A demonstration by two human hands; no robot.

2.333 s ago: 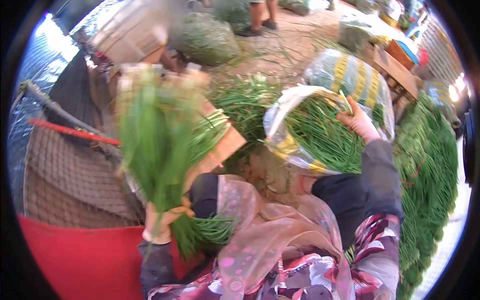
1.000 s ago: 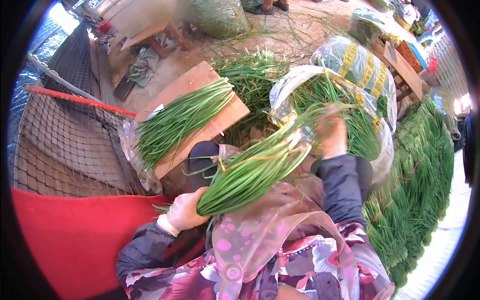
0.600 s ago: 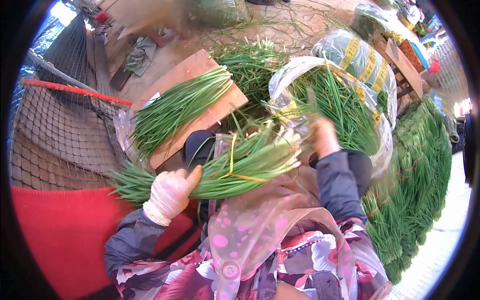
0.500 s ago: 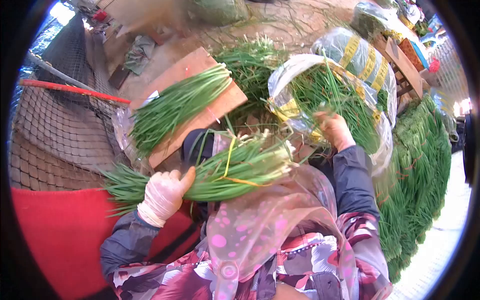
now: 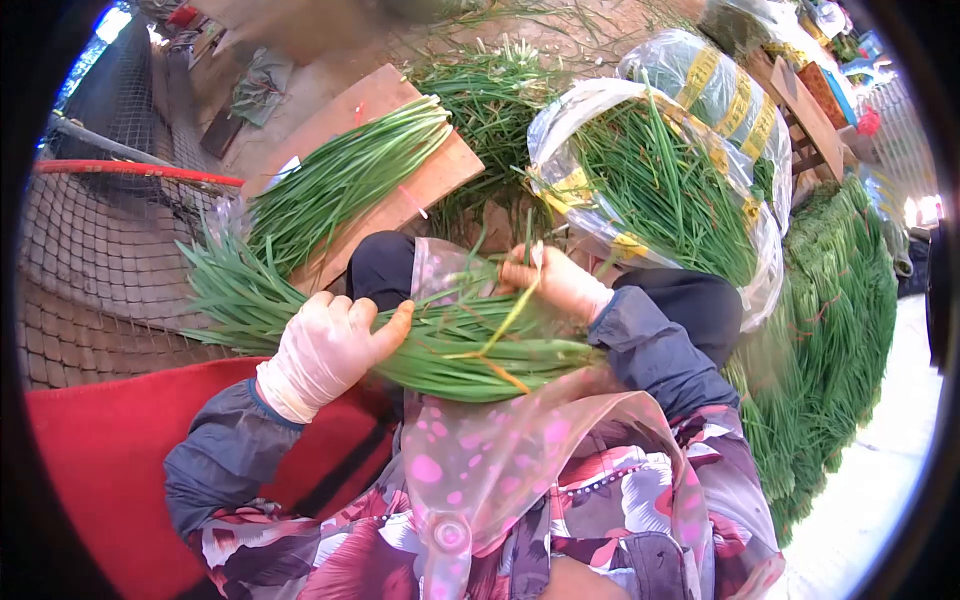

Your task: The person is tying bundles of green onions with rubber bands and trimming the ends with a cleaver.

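A bundle of long green garlic chives [image 5: 480,345] lies across my lap, its leaf ends to the left, with a yellow tie [image 5: 510,325] around it. My left hand [image 5: 335,345], in a pale glove, is closed around the leafy part, thumb on top. At the stem end, my right hand [image 5: 560,283] has its fingers curled together over the bundle, on thin chive stalks beside the tie. Its fingertips partly hide what they grip. Under the bundle is a translucent pink-dotted apron [image 5: 480,435].
More chives [image 5: 345,180] lie on a tilted wooden board [image 5: 450,165]. A clear plastic bag [image 5: 550,135] with yellow tape holds loose chives at the right. Stacked chives [image 5: 825,370] stand beyond my right arm. Black netting [image 5: 100,260] and red cloth [image 5: 110,440] are at left.
My right hand has moved left and down from the plastic bag to the stem end of the bundle. My left hand still grips the bundle, and its tie stands higher.
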